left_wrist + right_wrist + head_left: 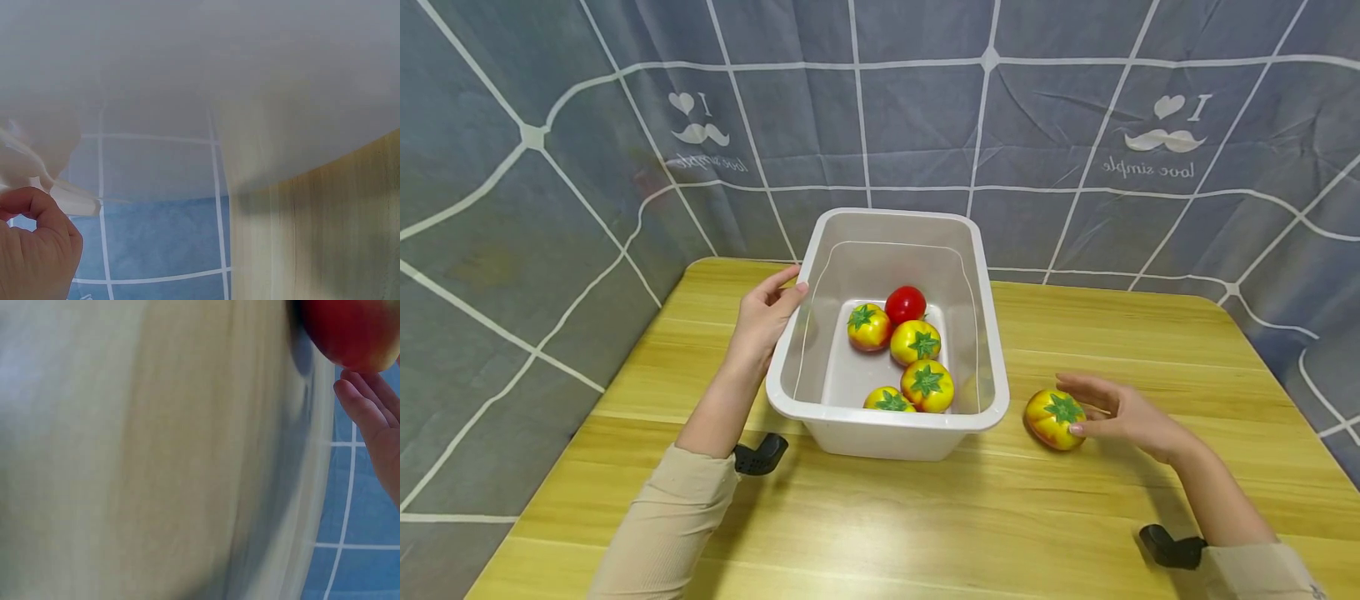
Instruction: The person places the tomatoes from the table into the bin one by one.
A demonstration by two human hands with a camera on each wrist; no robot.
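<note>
A light grey plastic bin (887,423) stands on the wooden table. My left hand (765,321) grips its left rim, thumb over the edge; the left wrist view shows this hand (39,247) beside the bin's pale wall (156,75). Inside lie a red tomato (906,305) and several yellow-red ones with green leafy tops, such as this tomato (927,384). To the bin's right, another yellow-red tomato (1051,417) sits near the table surface. My right hand (1123,417) is at its right side, thumb touching it, fingers loosely extended; the right wrist view shows fingertips against the tomato (353,331).
The wooden table (865,533) stretches around the bin. A grey-blue curtain (917,125) with white lines hangs behind and along the left and right sides. Black wrist devices (762,455) show below both hands.
</note>
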